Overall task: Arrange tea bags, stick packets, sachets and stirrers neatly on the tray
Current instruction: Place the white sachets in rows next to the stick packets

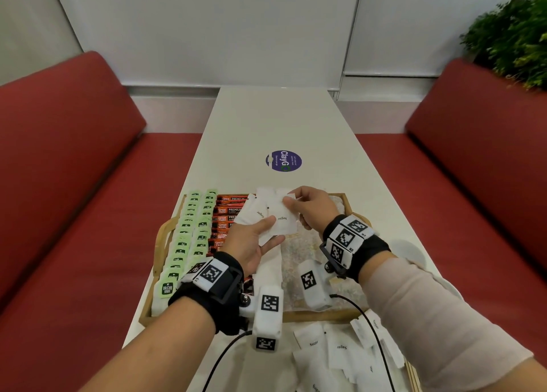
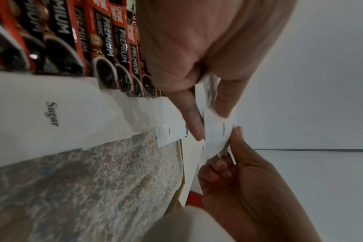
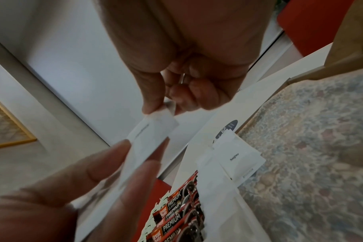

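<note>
At the bottom of the head view, a loose heap of white paper sugar sachets [image 1: 340, 353] is seen on the long white table [image 1: 275, 119], just below the near rim of the wooden tray with a patterned floor [image 1: 322, 315]. Above it, in the lower middle of the frame, the left hand [image 1: 251, 243] is held palm up over the tray, its thumb and fingers pinching the lower edge of a fan of white sugar sachets [image 1: 278, 214]. The upper right corner of that fan is pinched between thumb and forefinger of the right hand [image 1: 310, 208], the remaining fingers being curled in. On the tray's left side, two columns of green-tagged tea bags [image 1: 189, 231] are laid in overlapping rows. Just right of them, a column of orange and black coffee stick packets [image 1: 225, 222] is stacked. A row of white sachets already laid on the tray [image 2: 41, 113] is shown beside the sticks in the left wrist view. Further up the table, a round purple sticker [image 1: 283, 160] is seen at mid frame. Red padded benches [image 1: 59, 154] flank the table, and a green leafy plant [image 1: 515, 33] fills the upper right corner.
</note>
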Motion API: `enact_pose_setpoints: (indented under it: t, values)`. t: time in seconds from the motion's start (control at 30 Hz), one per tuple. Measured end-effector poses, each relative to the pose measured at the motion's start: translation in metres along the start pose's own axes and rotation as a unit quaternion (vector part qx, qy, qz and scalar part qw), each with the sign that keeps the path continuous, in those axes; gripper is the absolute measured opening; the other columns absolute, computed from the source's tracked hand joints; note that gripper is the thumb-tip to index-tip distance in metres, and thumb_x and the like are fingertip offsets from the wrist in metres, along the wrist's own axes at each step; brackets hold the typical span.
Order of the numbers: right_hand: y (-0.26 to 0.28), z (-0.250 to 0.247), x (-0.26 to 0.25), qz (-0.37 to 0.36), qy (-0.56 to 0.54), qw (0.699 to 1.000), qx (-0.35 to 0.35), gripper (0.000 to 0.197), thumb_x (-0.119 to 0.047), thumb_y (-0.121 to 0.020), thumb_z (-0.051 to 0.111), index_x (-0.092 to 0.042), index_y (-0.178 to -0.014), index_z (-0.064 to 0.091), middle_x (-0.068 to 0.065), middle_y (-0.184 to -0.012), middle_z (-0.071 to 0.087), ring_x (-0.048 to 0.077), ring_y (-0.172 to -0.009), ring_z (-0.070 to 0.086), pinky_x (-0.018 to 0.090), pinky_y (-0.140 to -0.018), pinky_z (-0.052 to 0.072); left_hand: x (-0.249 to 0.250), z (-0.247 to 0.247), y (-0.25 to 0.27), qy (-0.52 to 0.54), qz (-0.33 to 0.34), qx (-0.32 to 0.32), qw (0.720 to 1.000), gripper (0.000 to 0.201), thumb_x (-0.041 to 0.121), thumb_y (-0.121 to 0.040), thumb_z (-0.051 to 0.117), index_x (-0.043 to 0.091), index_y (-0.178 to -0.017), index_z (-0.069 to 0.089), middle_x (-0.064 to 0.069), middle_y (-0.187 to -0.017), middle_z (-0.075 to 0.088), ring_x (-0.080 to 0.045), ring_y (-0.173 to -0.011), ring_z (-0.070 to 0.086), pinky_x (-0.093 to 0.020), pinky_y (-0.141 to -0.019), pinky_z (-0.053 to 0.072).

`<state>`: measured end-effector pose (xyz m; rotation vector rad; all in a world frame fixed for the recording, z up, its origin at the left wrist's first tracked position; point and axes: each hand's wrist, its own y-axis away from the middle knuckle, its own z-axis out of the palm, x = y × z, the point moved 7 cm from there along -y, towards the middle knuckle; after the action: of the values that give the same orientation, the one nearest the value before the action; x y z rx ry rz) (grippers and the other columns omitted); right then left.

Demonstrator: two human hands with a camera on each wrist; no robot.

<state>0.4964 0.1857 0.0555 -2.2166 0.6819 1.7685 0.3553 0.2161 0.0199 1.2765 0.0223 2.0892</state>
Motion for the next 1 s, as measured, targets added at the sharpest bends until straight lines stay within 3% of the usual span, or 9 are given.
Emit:
enact_pose_setpoints:
  t: [0.17, 0.27, 0.4, 0.47, 0.63, 0.8, 0.9, 1.0]
  values:
    - [0.002, -0.001, -0.004, -0.01, -0.045, 0.999, -0.011, 0.016, -0.015, -0.092, 0.059, -0.013, -0.076, 0.061, 0.0, -0.059, 0.054, 0.008, -0.036, 0.043, 0.018, -0.038, 0.033, 0.0, 0.004, 0.001, 0.024, -0.009, -0.005, 1.0, 0.027, 0.014, -0.091, 0.059, 0.019, -0.118, 0.063, -0.006, -0.115, 0.069, -0.024, -0.102, 0.067, -0.035, -0.07, 0.06]
    - [0.002, 0.0, -0.004, -0.017, -0.046, 0.999, -0.014, 0.014, -0.014, -0.093, 0.058, -0.014, -0.081, 0.065, 0.0, -0.062, 0.058, 0.006, -0.039, 0.046, 0.018, -0.04, 0.038, 0.001, 0.003, 0.001, 0.037, -0.01, 0.0, 0.999, 0.034, 0.015, -0.091, 0.059, 0.015, -0.125, 0.06, -0.009, -0.116, 0.068, -0.026, -0.105, 0.066, -0.035, -0.066, 0.061]
    - [0.003, -0.002, -0.002, -0.017, -0.072, 0.997, -0.001, 0.005, -0.014, -0.09, 0.063, -0.012, -0.086, 0.064, 0.006, -0.065, 0.059, 0.006, -0.04, 0.051, 0.019, -0.042, 0.044, 0.001, 0.002, 0.002, 0.048, 0.004, 0.009, 0.999, 0.031, 0.013, -0.092, 0.058, 0.015, -0.123, 0.061, -0.006, -0.113, 0.07, -0.024, -0.104, 0.066, -0.033, -0.064, 0.06]
    - [0.003, -0.002, -0.001, -0.008, -0.077, 0.997, -0.001, 0.01, -0.017, -0.087, 0.068, -0.011, -0.084, 0.06, 0.005, -0.064, 0.06, 0.007, -0.04, 0.053, 0.02, -0.042, 0.045, 0.002, 0.001, 0.002, 0.051, 0.01, 0.013, 0.999, 0.03, 0.012, -0.092, 0.058, 0.014, -0.121, 0.061, -0.005, -0.112, 0.07, -0.022, -0.102, 0.067, -0.033, -0.063, 0.06]
    - [0.006, 0.001, 0.004, 0.012, -0.07, 0.997, -0.035, 0.023, -0.008, -0.078, 0.075, -0.011, -0.077, 0.052, 0.005, -0.059, 0.058, 0.01, -0.042, 0.055, 0.021, -0.043, 0.044, 0.001, 0.0, 0.003, 0.068, 0.005, 0.019, 0.998, 0.031, 0.012, -0.092, 0.057, 0.008, -0.124, 0.06, -0.011, -0.114, 0.069, -0.024, -0.099, 0.068, -0.034, -0.068, 0.061]
    - [0.008, 0.0, 0.005, 0.012, -0.057, 0.998, -0.028, 0.019, -0.008, -0.08, 0.074, -0.009, -0.073, 0.056, 0.001, -0.057, 0.06, 0.008, -0.041, 0.054, 0.02, -0.043, 0.045, 0.0, -0.002, 0.002, 0.077, -0.003, 0.026, 0.997, 0.029, 0.014, -0.093, 0.057, 0.009, -0.122, 0.061, -0.012, -0.112, 0.069, -0.024, -0.098, 0.068, -0.033, -0.063, 0.06]
    - [0.006, -0.002, 0.006, 0.016, -0.061, 0.998, -0.018, 0.017, -0.009, -0.083, 0.071, -0.009, -0.074, 0.057, 0.001, -0.06, 0.063, 0.007, -0.041, 0.053, 0.019, -0.042, 0.044, 0.0, -0.004, 0.002, 0.078, -0.002, 0.035, 0.996, 0.029, 0.014, -0.092, 0.058, 0.01, -0.121, 0.061, -0.011, -0.115, 0.069, -0.027, -0.101, 0.067, -0.035, -0.067, 0.061]
    - [0.005, -0.004, 0.006, 0.021, -0.076, 0.997, -0.009, 0.018, -0.009, -0.086, 0.068, -0.01, -0.072, 0.055, 0.002, -0.061, 0.062, 0.008, -0.04, 0.052, 0.019, -0.041, 0.042, 0.001, -0.007, 0.0, 0.075, 0.001, 0.046, 0.996, 0.032, 0.015, -0.092, 0.059, 0.01, -0.123, 0.06, -0.012, -0.115, 0.068, -0.026, -0.094, 0.07, -0.036, -0.068, 0.061]
